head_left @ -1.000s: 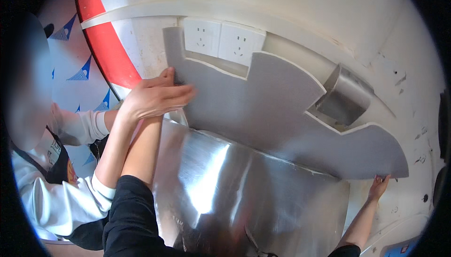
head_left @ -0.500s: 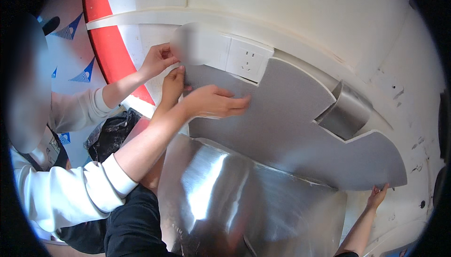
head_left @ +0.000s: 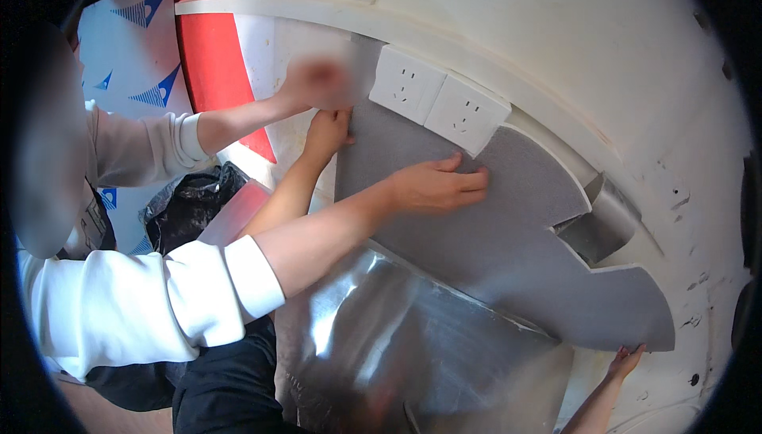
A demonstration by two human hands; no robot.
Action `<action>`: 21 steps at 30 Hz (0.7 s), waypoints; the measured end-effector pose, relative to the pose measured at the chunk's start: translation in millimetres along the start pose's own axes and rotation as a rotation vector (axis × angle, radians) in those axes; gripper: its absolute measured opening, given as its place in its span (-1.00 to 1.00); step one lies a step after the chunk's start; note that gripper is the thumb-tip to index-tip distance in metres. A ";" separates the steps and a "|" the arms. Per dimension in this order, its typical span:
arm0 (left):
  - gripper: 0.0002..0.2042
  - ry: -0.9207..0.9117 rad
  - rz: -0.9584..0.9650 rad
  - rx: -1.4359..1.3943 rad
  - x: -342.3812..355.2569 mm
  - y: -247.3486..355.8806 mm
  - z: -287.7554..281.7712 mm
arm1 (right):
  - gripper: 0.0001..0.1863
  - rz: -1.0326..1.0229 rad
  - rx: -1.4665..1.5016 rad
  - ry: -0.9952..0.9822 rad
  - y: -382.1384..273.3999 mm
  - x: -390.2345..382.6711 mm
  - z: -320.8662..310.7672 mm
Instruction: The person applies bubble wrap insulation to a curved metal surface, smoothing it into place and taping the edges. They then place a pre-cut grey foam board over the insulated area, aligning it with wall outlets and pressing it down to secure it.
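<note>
A large grey panel with a pale cut edge lies against the curved white wall, with cut-outs around the white sockets and a metal duct. My left hand is closed on the panel's left edge, its forearm partly hidden behind a co-worker's arm. Low at the far right, my right hand holds the bottom corner, fingertips at the edge. The co-worker's nearer hand rests on the panel face below the sockets. Their other hand, blurred, is by the panel's upper left.
Below the panel stands a shiny metal surface. A black plastic bag and a translucent pinkish piece are at the left. The co-worker's white sleeves reach across from that side. A raised white ledge runs above the sockets.
The view has shifted, bringing both sockets into sight. The co-worker's nearer hand has slid right across the panel. My hands stay at the panel's left edge and lower right corner.
</note>
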State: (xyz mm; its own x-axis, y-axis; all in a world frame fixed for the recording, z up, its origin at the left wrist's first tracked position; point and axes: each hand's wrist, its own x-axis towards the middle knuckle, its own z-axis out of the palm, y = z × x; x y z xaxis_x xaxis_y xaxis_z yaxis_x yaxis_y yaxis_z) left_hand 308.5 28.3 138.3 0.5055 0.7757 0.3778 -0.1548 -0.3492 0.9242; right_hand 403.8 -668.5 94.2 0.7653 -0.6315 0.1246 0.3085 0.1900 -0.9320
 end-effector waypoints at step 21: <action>-0.77 0.141 -0.070 -0.023 -9.1 -0.8 20.1 | -0.59 0.030 0.047 0.014 9.5 20.3 -6.0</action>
State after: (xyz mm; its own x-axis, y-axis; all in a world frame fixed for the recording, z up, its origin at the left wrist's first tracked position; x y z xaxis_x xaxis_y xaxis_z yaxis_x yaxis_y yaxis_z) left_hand 321.1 10.9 133.0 0.3919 0.8644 0.3150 -0.1435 -0.2808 0.9490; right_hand 418.8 -684.0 85.9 0.7668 -0.6353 0.0918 0.3120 0.2439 -0.9182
